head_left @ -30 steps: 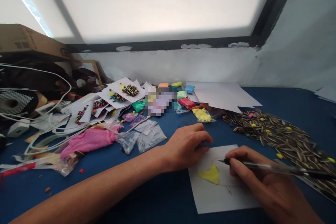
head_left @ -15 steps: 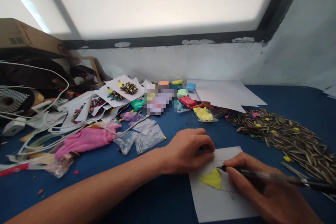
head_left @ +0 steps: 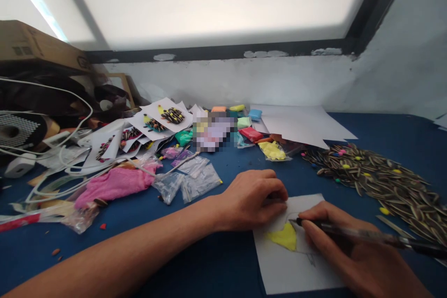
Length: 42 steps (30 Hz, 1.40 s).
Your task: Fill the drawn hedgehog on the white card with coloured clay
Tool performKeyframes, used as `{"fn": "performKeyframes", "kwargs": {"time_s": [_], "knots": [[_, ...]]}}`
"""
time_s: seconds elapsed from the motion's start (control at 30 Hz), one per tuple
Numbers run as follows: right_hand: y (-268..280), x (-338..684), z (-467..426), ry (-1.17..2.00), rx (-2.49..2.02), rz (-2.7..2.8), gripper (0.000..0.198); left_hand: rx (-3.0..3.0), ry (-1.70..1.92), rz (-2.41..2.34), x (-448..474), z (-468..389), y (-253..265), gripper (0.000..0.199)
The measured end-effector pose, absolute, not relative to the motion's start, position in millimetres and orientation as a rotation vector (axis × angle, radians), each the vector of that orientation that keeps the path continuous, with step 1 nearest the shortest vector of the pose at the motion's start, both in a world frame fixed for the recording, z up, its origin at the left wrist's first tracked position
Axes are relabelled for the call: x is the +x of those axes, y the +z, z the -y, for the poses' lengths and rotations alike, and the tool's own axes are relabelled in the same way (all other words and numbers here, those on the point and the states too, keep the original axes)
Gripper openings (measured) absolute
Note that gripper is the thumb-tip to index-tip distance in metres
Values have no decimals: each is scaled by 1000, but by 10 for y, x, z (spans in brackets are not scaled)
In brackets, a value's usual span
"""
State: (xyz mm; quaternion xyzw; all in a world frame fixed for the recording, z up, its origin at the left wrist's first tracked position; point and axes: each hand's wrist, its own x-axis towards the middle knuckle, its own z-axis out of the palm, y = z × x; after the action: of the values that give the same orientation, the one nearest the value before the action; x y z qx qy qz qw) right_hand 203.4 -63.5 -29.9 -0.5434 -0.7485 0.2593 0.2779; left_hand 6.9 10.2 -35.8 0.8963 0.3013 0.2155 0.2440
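A small white sheet of paper (head_left: 279, 272) lies on the blue tabletop in front of me. On it are a flat yellow patch (head_left: 287, 237), like soft clay, and thin pencil-like lines beside it. My left hand (head_left: 253, 199) rests over the sheet's upper left corner, its fingers curled and holding the paper down; the undersides of the fingers are hidden. Between thumb and fingers my right hand (head_left: 352, 247) grips a pen (head_left: 366, 235) with a dark tip and clear barrel. The pen tip is at the paper, just above the yellow patch's right side.
Sunflower seeds (head_left: 387, 181) with coloured bits lie in a heap at right. Behind are packets of coloured clay (head_left: 272, 150) and white sheets (head_left: 300, 123). At left are seed-decorated papers (head_left: 171, 116), a pink cloth-like piece (head_left: 118, 184), clear bags (head_left: 200, 179) and white cables (head_left: 84, 102).
The whole view has shifted very slightly. Both hands keep almost the same pose, with the pen tip a touch higher relative to the yellow patch.
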Motion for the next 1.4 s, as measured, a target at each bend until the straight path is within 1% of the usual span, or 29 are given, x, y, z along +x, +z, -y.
{"fn": "performKeyframes", "kwargs": {"time_s": [0.23,0.47,0.7,1.0,1.27,1.4], "knots": [[-287,1954,687,630,-1518,1910,26,2452,572,-836,70,-104,-332,12],[-268,2000,663,657,-1488,1989,25,2459,576,-839,73,-103,-341,11],[-275,1971,701,570,-1576,1786,23,2454,580,-825,73,-101,-356,11],[-323,1977,666,642,-1530,1839,22,2456,587,-835,75,-112,-368,10],[-316,1994,669,582,-1540,1875,25,2460,551,-844,72,-101,-336,11],[-319,2021,651,609,-1516,1954,24,2469,542,-845,65,-103,-337,11]]}}
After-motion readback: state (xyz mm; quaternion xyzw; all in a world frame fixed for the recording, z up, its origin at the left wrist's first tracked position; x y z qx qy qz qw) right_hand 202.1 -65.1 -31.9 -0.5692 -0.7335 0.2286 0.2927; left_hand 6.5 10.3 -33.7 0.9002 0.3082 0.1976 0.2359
